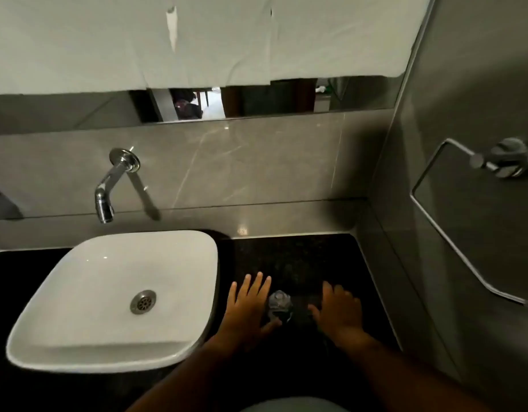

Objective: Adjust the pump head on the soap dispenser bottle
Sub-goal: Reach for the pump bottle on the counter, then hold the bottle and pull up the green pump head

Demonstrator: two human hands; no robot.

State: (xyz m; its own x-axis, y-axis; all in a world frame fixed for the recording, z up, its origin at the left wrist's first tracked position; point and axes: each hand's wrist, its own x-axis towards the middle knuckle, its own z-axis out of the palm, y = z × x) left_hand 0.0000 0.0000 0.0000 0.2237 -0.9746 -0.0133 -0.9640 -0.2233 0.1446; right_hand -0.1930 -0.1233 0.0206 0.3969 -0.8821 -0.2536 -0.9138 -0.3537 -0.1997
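A soap dispenser bottle (pixel 280 304), clear with a dark pump head on top, stands on the black countertop (pixel 301 257) right of the basin. It is seen from above and is dim. My left hand (pixel 247 307) hovers just left of it, fingers spread, thumb close to the bottle's lower side. Just right of the bottle is my right hand (pixel 338 312), fingers apart, thumb pointing toward the pump. Neither hand grips the bottle.
A white square basin (pixel 87 346) sits on the counter at left, under a chrome wall tap (pixel 108 188). A chrome towel ring (pixel 453 221) hangs on the right wall. A mirror partly covered with paper (pixel 197 40) runs above the grey backsplash.
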